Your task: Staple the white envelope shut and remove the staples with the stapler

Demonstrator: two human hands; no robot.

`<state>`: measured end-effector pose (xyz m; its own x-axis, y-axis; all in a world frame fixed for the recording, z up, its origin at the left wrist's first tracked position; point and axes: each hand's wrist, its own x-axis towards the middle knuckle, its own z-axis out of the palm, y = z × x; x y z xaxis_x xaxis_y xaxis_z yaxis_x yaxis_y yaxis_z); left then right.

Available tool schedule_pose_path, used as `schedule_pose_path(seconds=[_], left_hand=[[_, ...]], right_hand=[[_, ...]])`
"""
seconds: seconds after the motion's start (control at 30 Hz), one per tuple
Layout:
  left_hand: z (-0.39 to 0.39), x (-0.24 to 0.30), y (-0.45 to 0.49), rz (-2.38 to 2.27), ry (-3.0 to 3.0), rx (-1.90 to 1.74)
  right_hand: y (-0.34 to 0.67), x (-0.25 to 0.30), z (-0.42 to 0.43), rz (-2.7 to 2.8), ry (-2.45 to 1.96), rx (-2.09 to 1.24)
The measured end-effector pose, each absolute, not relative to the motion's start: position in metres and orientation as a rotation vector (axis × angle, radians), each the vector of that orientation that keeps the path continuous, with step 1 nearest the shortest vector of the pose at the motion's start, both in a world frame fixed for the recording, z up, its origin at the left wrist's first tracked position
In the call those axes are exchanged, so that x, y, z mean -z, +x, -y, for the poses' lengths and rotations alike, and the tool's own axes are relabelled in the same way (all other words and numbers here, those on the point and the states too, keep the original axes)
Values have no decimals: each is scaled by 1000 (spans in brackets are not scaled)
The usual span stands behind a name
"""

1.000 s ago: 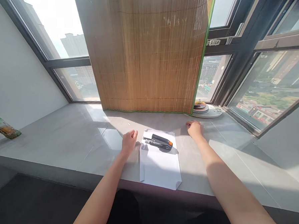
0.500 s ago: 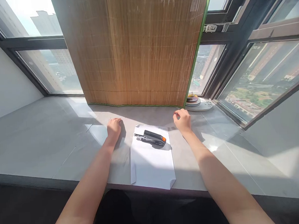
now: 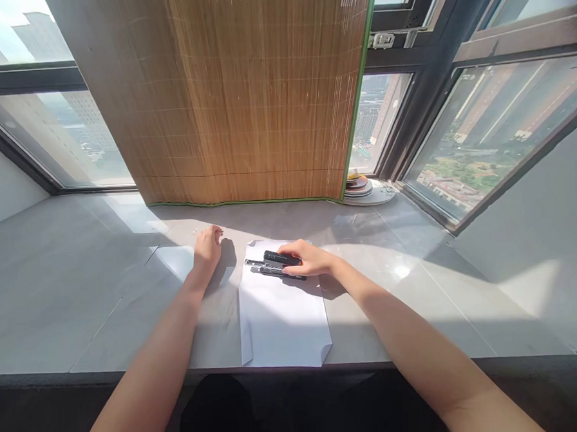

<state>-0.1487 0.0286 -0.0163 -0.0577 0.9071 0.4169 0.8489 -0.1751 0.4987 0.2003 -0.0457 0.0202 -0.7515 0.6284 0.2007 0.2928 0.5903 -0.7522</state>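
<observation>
A black stapler (image 3: 274, 259), its jaws apart, lies on the upper part of white paper sheets (image 3: 282, 319) with some folded corners. My right hand (image 3: 307, 258) reaches in from the right and grips the stapler's back end, thumb on the near side and fingers over the top. The hand covers most of the orange part at that end. To the left of the paper, my left hand (image 3: 207, 252) rests on the grey sill (image 3: 125, 328) with its fingers curled in. Nothing shows in it, and it stays apart from the paper.
Behind the paper hangs a brown bamboo blind (image 3: 244, 115) with a green edge, reaching down to the sill. A stack of plates (image 3: 367, 192) stands at the back right by the window frame. The sill's front edge runs just below the paper.
My right hand has moved left and towards me, from the bare sill onto the stapler, and closed around it. My left hand stays curled on the sill. The view has shifted slightly.
</observation>
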Motion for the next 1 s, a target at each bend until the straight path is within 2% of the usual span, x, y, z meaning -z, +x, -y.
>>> schedule_pose_path(seconds=[0.2, 0.63, 0.87, 1.0], left_hand=[[-15, 1, -129, -1468, 2172, -1128], [7, -8, -102, -1180, 2017, -1311], [8, 1, -93, -952, 2436, -923], [8, 3, -93, -883, 2501, -887]], right_hand=[[199, -14, 40, 2227, -777, -873], [203, -4, 32, 2227, -838, -740], [204, -2, 30, 2217, -811, -750], [204, -1, 28, 2226, -803, -735]])
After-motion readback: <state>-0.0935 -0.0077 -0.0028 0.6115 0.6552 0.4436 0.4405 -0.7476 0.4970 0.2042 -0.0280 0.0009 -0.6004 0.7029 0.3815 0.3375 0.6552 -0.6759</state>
